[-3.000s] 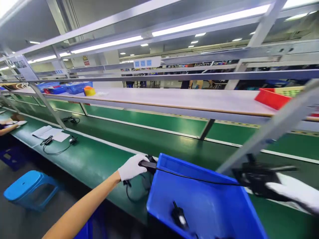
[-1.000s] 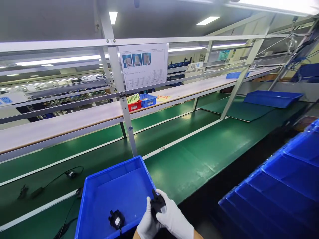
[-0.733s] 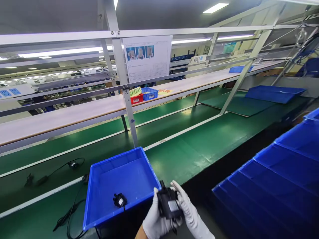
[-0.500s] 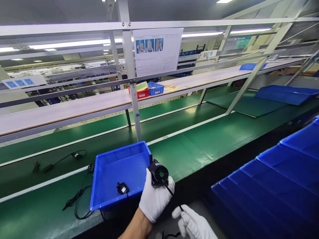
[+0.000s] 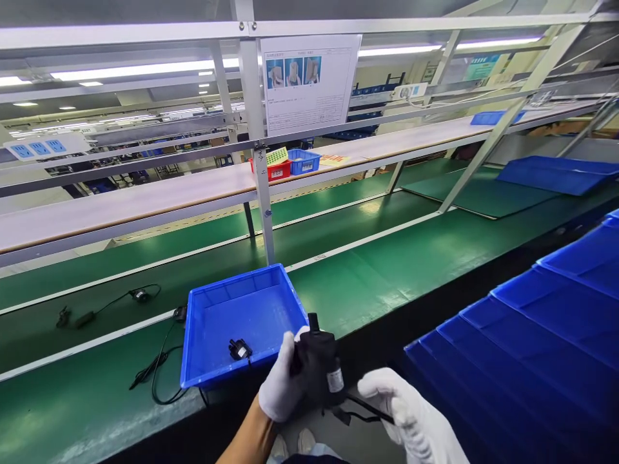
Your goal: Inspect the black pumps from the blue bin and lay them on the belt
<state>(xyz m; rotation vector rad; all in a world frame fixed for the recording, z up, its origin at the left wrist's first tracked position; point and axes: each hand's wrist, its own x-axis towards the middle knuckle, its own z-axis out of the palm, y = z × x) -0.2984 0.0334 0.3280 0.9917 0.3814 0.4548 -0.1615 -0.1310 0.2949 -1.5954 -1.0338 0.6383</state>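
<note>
My gloved left hand (image 5: 283,380) grips a black pump (image 5: 319,370) with a short spout on top and a white label on its side. A black cable (image 5: 370,407) runs from the pump to my gloved right hand (image 5: 406,412), whose fingers are curled round it. Just beyond my left hand is a blue tray (image 5: 242,312), and a smaller black pump part (image 5: 239,348) with a white label lies inside it near the front wall. The far side of the held pump, and some of my left fingers behind it, are hidden.
Black cords (image 5: 155,370) lie on the green belt (image 5: 377,270) left of the tray. Another corded piece (image 5: 140,294) rests farther back. Stacked blue bins (image 5: 532,341) stand at right. An upright post (image 5: 264,206) rises behind the tray, near red (image 5: 279,171) and blue boxes (image 5: 304,165).
The pump has turned in my left hand, so its round end with the green mark no longer faces me and its labelled side shows. My right hand has moved up and right.
</note>
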